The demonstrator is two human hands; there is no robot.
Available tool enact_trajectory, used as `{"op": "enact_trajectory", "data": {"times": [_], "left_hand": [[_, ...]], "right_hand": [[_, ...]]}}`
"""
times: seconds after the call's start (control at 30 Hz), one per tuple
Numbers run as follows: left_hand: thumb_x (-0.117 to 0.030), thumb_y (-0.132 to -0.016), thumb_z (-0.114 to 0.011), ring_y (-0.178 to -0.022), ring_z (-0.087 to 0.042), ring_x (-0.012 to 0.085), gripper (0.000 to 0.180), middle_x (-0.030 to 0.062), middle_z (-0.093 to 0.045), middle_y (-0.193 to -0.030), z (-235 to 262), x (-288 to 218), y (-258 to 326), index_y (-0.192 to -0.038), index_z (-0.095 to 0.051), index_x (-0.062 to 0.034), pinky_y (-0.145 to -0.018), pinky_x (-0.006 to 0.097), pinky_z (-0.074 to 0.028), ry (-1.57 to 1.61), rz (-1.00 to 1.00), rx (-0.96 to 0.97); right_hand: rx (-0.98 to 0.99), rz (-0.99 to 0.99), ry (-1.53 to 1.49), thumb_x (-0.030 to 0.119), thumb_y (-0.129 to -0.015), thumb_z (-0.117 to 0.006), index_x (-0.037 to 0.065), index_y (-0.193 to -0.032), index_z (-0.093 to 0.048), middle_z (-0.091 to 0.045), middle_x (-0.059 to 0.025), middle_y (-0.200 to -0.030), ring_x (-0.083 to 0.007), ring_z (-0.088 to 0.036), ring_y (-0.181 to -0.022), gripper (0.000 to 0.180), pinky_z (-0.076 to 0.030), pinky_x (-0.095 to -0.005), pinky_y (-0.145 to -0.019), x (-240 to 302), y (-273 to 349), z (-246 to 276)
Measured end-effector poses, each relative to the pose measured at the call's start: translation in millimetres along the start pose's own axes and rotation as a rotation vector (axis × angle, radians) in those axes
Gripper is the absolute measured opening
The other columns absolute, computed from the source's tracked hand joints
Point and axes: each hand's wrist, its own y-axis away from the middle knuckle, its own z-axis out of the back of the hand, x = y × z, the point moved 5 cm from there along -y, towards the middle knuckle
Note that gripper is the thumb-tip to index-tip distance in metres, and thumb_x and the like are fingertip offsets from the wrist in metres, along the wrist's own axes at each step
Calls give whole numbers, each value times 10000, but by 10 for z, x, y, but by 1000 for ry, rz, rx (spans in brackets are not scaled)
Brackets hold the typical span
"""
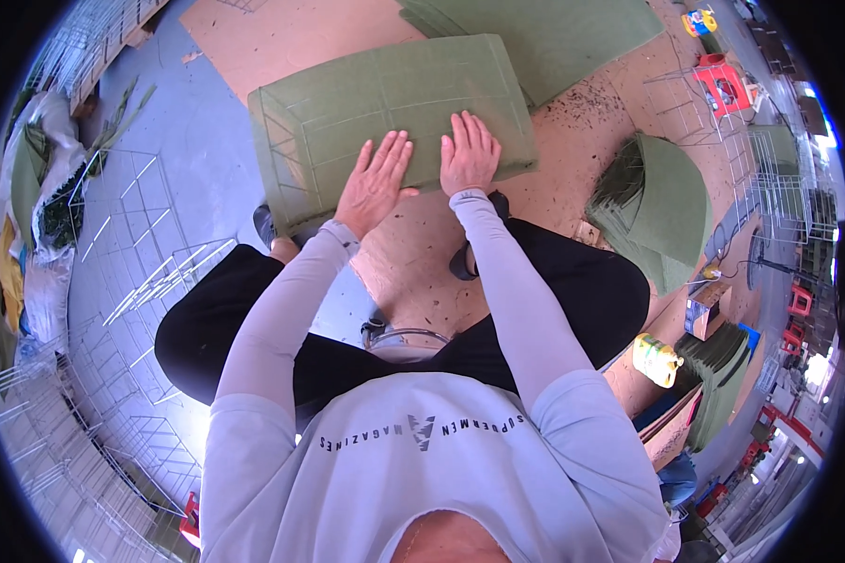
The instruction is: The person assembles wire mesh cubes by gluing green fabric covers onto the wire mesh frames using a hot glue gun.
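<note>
Workshop floor in grey [188, 113], partly covered by brown sheeting [394, 272] with dark scraps scattered over it, is seen from above by a seated person. Beside the left leg, bare wire frames [167, 281] are heaped; to the right, a pile of cut green sheets [667, 197], a yellow bottle [656, 360] and a red stool [714, 61] can be made out.

Directly ahead, between and just beyond the feet, a boxy green-covered wire frame [394, 98] is set down, with pale wires showing through its covering. On its near part the left hand [376, 183] is laid palm down, fingers nearly together and thumb held out. The right hand [469, 150] is rested flat beside it, fingers slightly parted. Nothing is seen to be pinched by either hand.

Judging by the thin wire and cloth-like cover, little weight is to be expected. The frame should be springy but shape-keeping, while the covering is probably soft, not very slippery, and easily wrinkled or snagged. It is best gripped at the wire-backed edges or corners; unsupported cloth between wires could be dented if pushed.
</note>
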Motion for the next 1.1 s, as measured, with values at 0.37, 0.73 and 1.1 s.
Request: {"op": "enact_trajectory", "data": {"times": [0.37,0.73,1.1], "left_hand": [[-546,-835,-455,-1394,-206,237,766,98,-239,-1501,-110,-35,106,-1396,-323,-41,-1112,486,-205,-228,14,21],[-544,-823,-476,-1404,-176,244,815,103,-217,-1507,30,96,227,-1405,-277,-10,-1122,470,-186,-49,3,28],[-483,-858,-470,-1406,-175,232,748,97,-221,-1508,-66,181,283,-1428,-252,-50,-1125,449,-188,-196,43,47]], "right_hand": [[67,169,-11,325,-838,-581,73,-1229,-521,-508,-99,-1285,-247,-435,-1211,469,-325,-431,-970,491,10,-65],[113,297,-15,338,-819,-595,100,-1232,-522,-494,-101,-1296,-255,-432,-1210,482,-337,-440,-951,513,65,-87],[224,365,-55,404,-824,-590,108,-1298,-471,-430,-76,-1370,-234,-372,-1272,571,-299,-474,-1011,805,159,-189]]}}
